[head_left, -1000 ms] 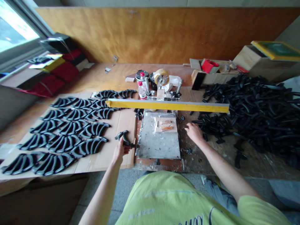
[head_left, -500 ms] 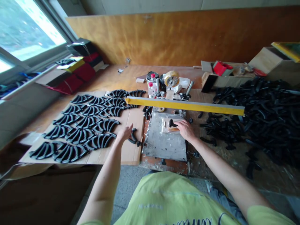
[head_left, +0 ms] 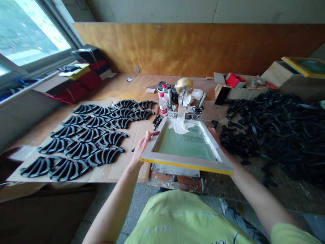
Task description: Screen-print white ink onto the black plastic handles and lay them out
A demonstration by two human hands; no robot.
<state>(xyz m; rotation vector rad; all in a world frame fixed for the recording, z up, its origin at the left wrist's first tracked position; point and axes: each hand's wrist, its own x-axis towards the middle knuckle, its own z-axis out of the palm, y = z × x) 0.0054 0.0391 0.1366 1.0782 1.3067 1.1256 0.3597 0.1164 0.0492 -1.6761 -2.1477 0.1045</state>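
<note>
A screen frame (head_left: 149, 156) with a green mesh and a yellow front edge lies tilted over the metal base plate, white paste near its hinged back end. My left hand (head_left: 144, 145) holds the frame's left side, its fingers against the rim. At the right side is my right hand (head_left: 215, 135), holding that rim, its fingers partly hidden behind it. Below the frame only the front strip of the base plate (head_left: 175, 169) shows. The small block and the black part on the plate are hidden from view.
Rows of curved black parts (head_left: 78, 149) cover the cardboard (head_left: 137, 169) at left. A heap of black parts (head_left: 274, 128) fills the right. Bottles (head_left: 163, 105), cans and a tape roll (head_left: 185, 85) stand behind the frame.
The screen frame has come down from edge-on over the plate. My left hand has moved right to its side, and my right hand has left the black part for the other side.
</note>
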